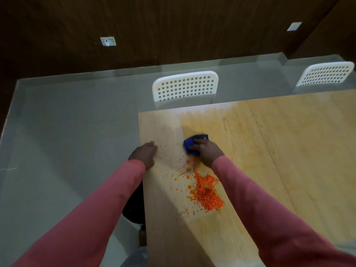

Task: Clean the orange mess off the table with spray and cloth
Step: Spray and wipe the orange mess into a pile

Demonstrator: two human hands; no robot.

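Two white perforated chairs (185, 87) (325, 74) on grey floor (67, 122), dark wood-panelled wall (173, 26) with sockets (108, 41).

Tabletop (250, 151): pale wood grain, smooth, slight sheen. Cloth (192, 144): blue fabric, matt. Chairs (185, 87): white perforated plastic; floor (67, 132) glossy.

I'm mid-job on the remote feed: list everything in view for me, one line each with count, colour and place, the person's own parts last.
table: one, light wood, centre and right.
orange mess: one pile with scattered bits, orange, on the table's near left part.
cloth: one, blue, on the table beyond the pile.
chairs: two, white and perforated, at the table's far side.
wall plates: two, white, on the dark wood wall.
floor: grey, left of the table.
sleeves: two, pink.
left hand: rests at the table's left edge.
right hand: holds the cloth.
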